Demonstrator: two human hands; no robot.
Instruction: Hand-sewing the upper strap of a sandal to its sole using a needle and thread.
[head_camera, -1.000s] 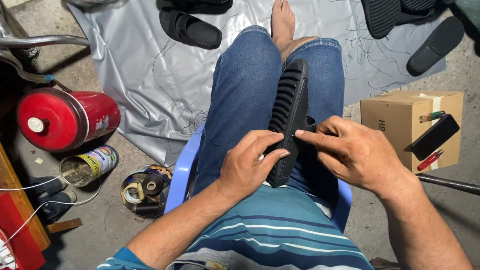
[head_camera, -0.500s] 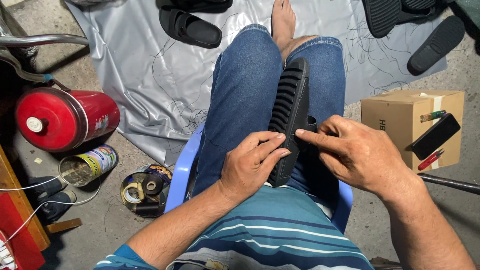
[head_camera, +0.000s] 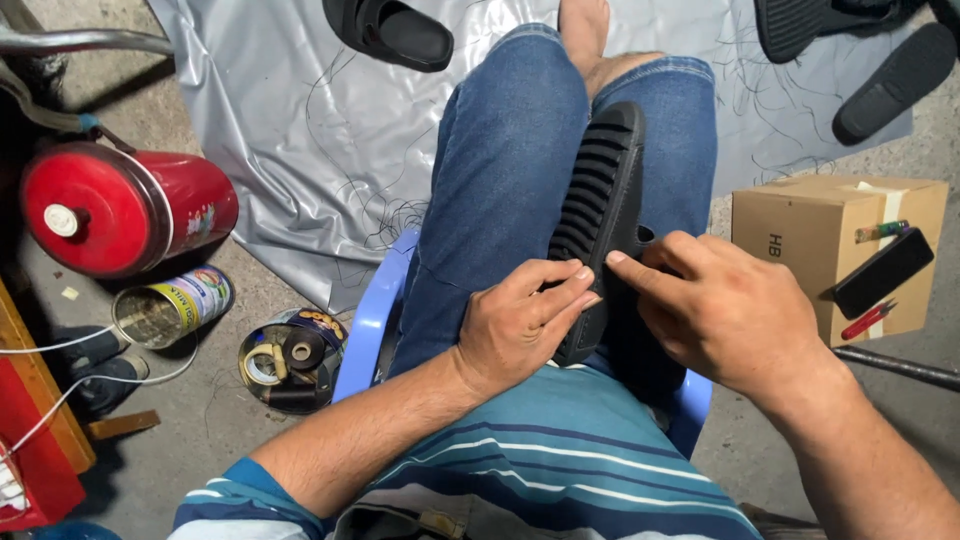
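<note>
Hands (head_camera: 520, 325) (head_camera: 725, 310) grip the black slipper (head_camera: 600, 200) on the lap, cardboard box (head_camera: 800, 235) near its right edge.

A red cylinder (head_camera: 125, 210) lies well left of the left hand, with two open tins (head_camera: 170, 308) (head_camera: 290, 357) nearer it on the concrete. Right of the right hand stands a cardboard box (head_camera: 800, 235) bearing a black phone (head_camera: 884, 272). Beyond the hands, black sandals (head_camera: 392, 32) (head_camera: 893, 82) rest on a grey sheet (head_camera: 300, 150).

The concrete floor (head_camera: 250, 470) carries a grey plastic sheet (head_camera: 300, 130) with black sandals (head_camera: 390, 30) on it. A red cylinder (head_camera: 120, 210), two open tins (head_camera: 170, 310) and a cardboard box (head_camera: 820, 230) also lie there.
</note>
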